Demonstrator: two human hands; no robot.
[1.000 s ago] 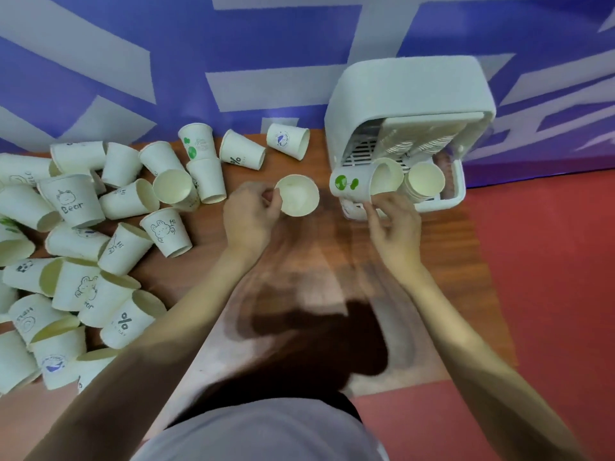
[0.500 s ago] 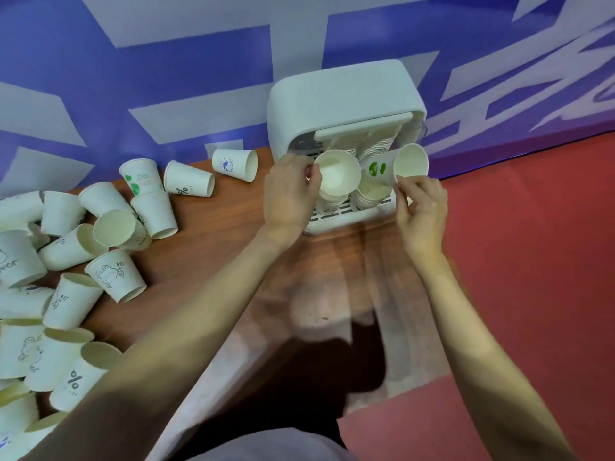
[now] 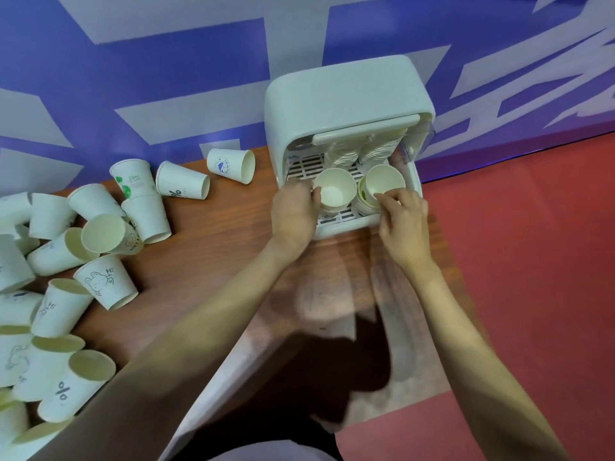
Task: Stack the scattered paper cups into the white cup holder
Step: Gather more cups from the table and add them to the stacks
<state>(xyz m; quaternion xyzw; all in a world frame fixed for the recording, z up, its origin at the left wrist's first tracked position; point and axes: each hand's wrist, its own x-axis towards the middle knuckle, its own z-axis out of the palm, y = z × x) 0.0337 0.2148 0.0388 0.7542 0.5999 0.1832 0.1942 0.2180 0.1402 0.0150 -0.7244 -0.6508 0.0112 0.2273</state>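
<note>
The white cup holder (image 3: 346, 94) stands at the table's far right, its front open over a slotted tray. Two stacks of paper cups stand upright at the tray's front, and more stacks show behind them. My left hand (image 3: 293, 211) grips the top cup of the left stack (image 3: 334, 189) at its rim. My right hand (image 3: 402, 217) pinches the rim of the green-printed cup (image 3: 382, 183) on top of the right stack. Several loose paper cups (image 3: 103, 234) lie scattered on the table's left side.
The wooden table (image 3: 226, 254) ends just right of the holder, with red floor (image 3: 532, 261) beyond. A blue and white wall (image 3: 166, 78) backs the table. Three cups (image 3: 231, 164) lie on their sides near the wall, left of the holder.
Both hands have lowered their cups from in front of the holder down onto the two front stacks. The view has shifted, so the holder sits further right.
</note>
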